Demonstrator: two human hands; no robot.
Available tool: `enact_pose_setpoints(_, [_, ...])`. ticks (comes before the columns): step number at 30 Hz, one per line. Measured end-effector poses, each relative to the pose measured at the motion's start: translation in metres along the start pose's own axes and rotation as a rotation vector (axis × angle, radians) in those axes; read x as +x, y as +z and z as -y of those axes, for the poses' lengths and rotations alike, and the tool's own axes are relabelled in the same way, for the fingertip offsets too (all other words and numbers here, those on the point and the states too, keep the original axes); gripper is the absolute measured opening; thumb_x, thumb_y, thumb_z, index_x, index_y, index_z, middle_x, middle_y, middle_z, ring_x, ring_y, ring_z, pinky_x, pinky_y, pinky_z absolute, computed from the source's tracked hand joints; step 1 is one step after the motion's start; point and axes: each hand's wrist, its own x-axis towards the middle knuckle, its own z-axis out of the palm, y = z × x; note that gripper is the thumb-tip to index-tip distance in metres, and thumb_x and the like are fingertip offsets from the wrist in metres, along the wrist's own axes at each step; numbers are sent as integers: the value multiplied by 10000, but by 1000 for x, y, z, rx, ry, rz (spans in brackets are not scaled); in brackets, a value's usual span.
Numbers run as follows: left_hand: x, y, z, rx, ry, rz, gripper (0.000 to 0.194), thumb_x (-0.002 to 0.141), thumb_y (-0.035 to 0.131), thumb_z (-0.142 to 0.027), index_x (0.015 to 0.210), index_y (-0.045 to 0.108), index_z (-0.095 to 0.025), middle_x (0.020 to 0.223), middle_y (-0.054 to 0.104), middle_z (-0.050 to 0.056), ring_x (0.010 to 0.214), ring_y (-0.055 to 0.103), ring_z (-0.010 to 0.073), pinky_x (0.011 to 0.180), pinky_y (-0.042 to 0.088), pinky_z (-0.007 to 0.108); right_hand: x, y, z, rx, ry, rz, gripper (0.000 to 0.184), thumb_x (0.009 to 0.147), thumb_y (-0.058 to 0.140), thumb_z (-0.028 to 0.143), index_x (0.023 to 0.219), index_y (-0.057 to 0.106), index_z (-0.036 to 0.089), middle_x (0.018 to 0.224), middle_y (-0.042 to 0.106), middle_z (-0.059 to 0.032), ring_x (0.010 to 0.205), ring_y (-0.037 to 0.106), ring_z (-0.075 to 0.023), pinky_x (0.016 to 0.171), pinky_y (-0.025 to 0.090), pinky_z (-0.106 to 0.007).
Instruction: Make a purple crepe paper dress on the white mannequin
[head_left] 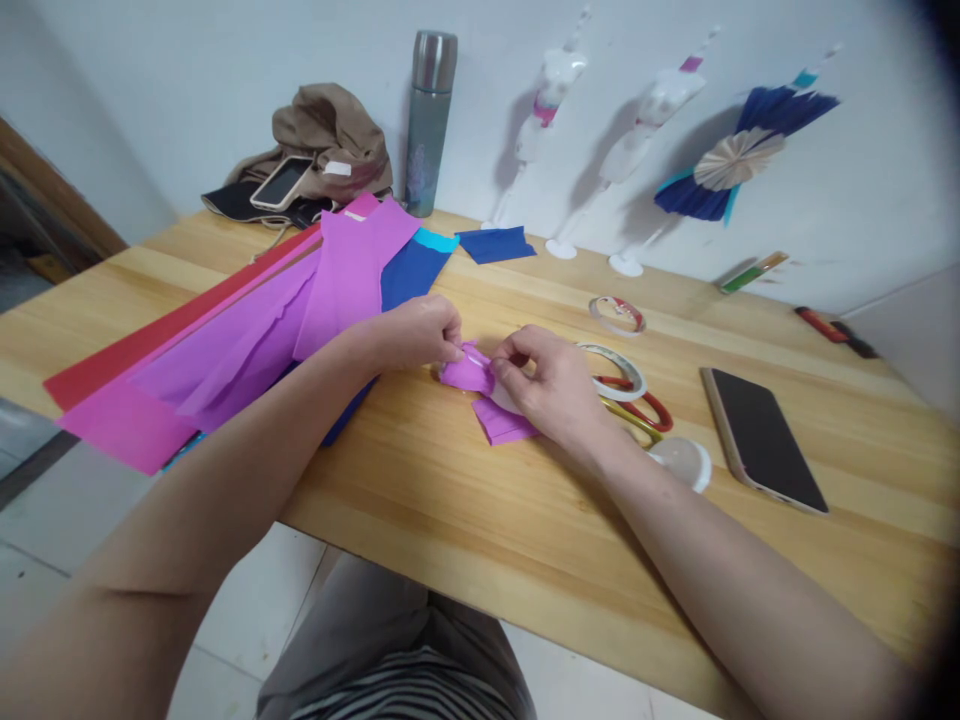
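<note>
My left hand (421, 332) pinches a small piece of purple paper (469, 374) that is wrapped around something lying low over the table. From the other side, my right hand (546, 382) is closed with thumb and forefinger at the same paper's right end. What it wraps is mostly hidden; a white round base (688, 462) beyond my right wrist may belong to it. A folded purple paper strip (504, 422) lies below my right fingers. Close to my right hand are a white tape roll (636, 372) and scissors (654, 412) with red and yellow-green handles.
Large purple sheets (341, 275), with red and blue ones, lie at left. A bottle (431, 125), brown cloth (326, 130) and a phone (283, 183) stand behind. Several white mannequins (559, 75) line the wall, one in a dark blue paper dress (776, 108). Another phone (765, 440) lies right.
</note>
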Motion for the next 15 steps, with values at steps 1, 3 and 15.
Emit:
enact_pose_setpoints(1, [0,0,0,-12,3,2,102,794,615,-136,766,707,-102,616,554,-43,632,470,74,615,320,190,0,0,0,-1,-1,0,144,790,549,150,682,511,238,718,611,-53,714,561,-220,663,408,-349])
enact_pose_setpoints(3, [0,-1,1,-34,2,5,98,795,620,-143,759,706,-113,627,566,-34,633,473,85,606,326,202,-1,0,0,-11,-26,0,150,787,549,147,678,499,237,717,604,-53,719,559,-221,665,408,-348])
enact_pose_setpoints(15, [-1,-1,0,7,-11,23,151,790,594,-181,784,721,-100,621,578,-32,692,530,97,679,382,198,-2,-3,5,-106,-138,65,166,830,514,142,684,544,214,740,581,-72,741,550,-222,678,420,-353])
